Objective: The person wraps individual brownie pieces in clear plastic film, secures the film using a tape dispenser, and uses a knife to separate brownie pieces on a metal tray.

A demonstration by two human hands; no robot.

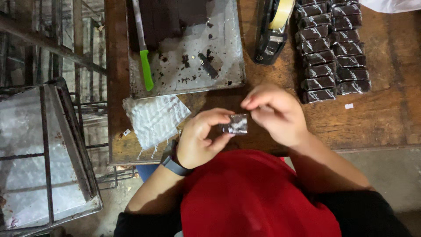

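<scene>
Head view: our left hand pinches the wrapped piece over the table edge, long axis running left-right, while our right hand sits just right of it, fingertips pinched shut at its top edge, equally close.

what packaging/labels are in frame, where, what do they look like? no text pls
Wrapped bar: small dark rectangle with pale print, between left hand and right hand.
Wrapped bars: two rows, upper right of table, dark with pale print.
Clear wrappers: pale stack left of the hands.
</scene>
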